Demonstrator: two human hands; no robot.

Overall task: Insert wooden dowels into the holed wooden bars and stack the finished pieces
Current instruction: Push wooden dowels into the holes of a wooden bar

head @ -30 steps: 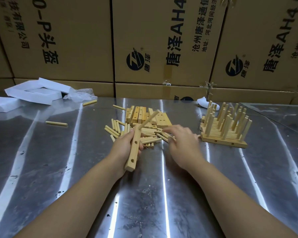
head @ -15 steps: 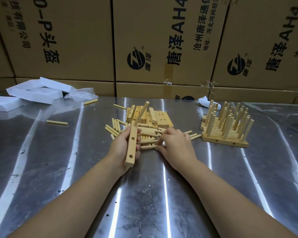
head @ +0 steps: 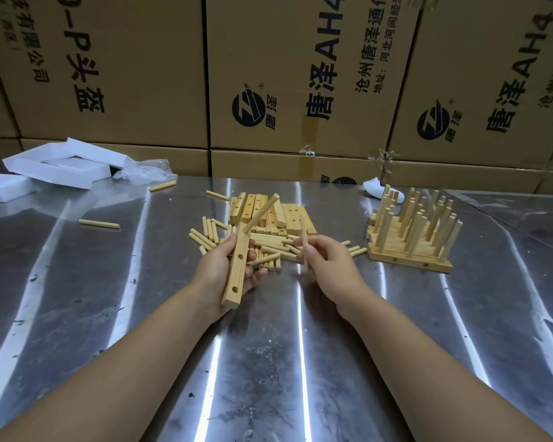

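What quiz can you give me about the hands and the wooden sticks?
1. True or false: the left hand holds a bar with one fitted dowel sticking out of its far end.
2. What does the right hand pinch? A) a spare dowel B) a bar C) nothing
3. Fill in: the finished stack stands to the ____ of the loose pile.
Key: 1 true; 2 A; 3 right.

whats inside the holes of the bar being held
One dowel sits in the far hole of the bar; two nearer holes look empty. The left hand hides its back.
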